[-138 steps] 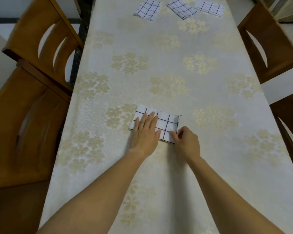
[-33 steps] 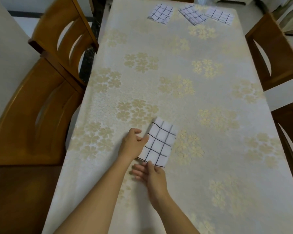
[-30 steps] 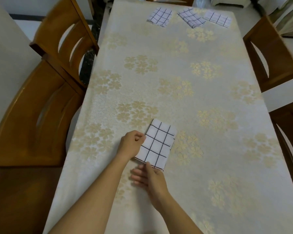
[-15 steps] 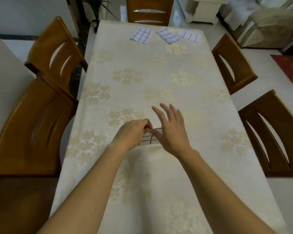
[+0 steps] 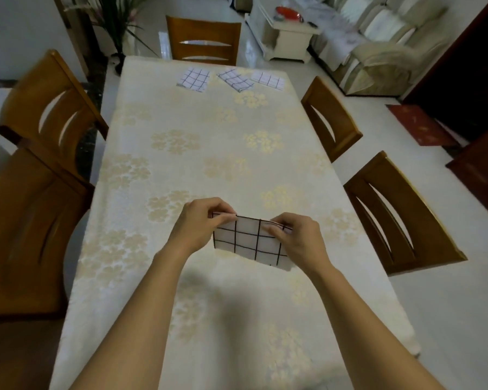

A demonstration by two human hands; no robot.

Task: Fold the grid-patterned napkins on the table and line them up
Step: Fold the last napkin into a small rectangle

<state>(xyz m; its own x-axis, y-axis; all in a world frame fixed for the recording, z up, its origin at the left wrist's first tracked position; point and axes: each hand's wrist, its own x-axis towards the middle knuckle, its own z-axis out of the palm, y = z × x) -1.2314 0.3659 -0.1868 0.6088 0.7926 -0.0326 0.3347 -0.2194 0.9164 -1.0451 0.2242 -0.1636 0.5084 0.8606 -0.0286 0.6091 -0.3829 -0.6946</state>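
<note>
Item: folded napkin [image 5: 251, 243], held above near surface [image 5: 237, 319]. Left hand [image 5: 197, 229], right hand [image 5: 296, 239] pinch its top corners. We judge it light, limp; grip corners. Three napkins [image 5: 193, 79] at far end.

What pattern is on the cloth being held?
Thin black grid lines on the white folded napkin; head view.
</note>
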